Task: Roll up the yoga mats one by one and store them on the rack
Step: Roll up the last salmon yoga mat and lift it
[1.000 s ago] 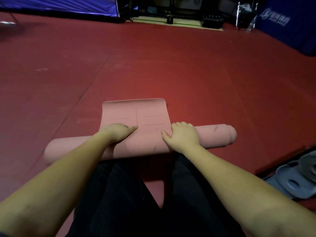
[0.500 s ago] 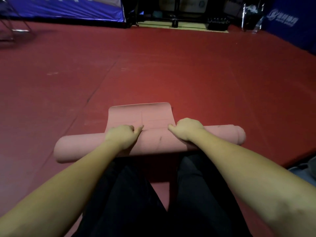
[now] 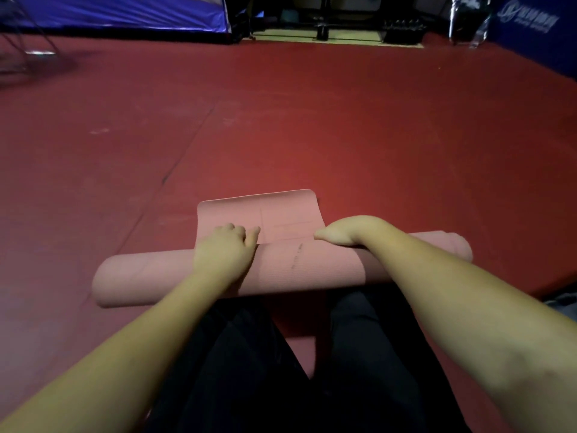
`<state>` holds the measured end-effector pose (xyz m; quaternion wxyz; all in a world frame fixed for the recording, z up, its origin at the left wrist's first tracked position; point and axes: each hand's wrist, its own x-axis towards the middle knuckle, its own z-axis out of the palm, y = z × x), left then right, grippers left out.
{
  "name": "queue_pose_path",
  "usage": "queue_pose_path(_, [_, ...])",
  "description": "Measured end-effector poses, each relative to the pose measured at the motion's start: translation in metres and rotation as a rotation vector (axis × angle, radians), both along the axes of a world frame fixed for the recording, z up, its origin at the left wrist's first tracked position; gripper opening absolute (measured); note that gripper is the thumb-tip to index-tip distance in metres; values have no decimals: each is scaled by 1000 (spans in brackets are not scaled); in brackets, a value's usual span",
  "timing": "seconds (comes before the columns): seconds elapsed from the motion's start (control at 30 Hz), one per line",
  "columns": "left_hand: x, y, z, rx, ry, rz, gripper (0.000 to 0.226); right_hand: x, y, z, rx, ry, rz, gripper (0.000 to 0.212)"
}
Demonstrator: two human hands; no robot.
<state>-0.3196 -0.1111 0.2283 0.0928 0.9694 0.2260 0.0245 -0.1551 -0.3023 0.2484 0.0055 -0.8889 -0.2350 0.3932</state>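
A pink yoga mat [image 3: 299, 270] lies across the red floor in front of my knees, rolled into a thick tube from left to right. A short flat end [image 3: 281, 214] still lies unrolled beyond the roll. My left hand [image 3: 226, 251] presses on top of the roll left of centre, fingers curled over its far side. My right hand [image 3: 349, 231] grips the roll right of centre, fingers wrapped over the far edge and hidden. No rack is in view.
The red padded floor [image 3: 312, 120] stretches wide ahead. Blue banners [image 3: 125, 10] line the far left and far right [image 3: 530, 29]. Dark gym equipment [image 3: 402, 26] stands at the back. A grey object [image 3: 562, 300] peeks in at the right edge. My dark trousers fill the foreground.
Both hands have pushed forward over the roll, and the flat end has grown shorter. The right hand went from lying flat to curling over the far side.
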Motion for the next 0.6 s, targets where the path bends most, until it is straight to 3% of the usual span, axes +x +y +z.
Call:
queue_pose_path(0.13, [-26, -7, -23, 183, -46, -30, 57, 7, 5, -3, -4, 60, -19, 63])
queue_pose_path(0.27, [-28, -6, -30, 194, -75, -24, 59, 12, 7, -11, -3, 42, -56, 69])
queue_pose_path(0.33, [-21, -4, -26, 185, -42, -23, 65, 11, 6, -14, 36, -105, -6, 63])
queue_pose_path(0.47, [1, 6, -18, 133, 80, -18, 65, 4, 3, -14, 216, -615, 114, 52])
queue_pose_path(0.6, [19, 13, -13, -2, 196, -25, 63, -10, -4, -21, 241, -720, 72, 57])
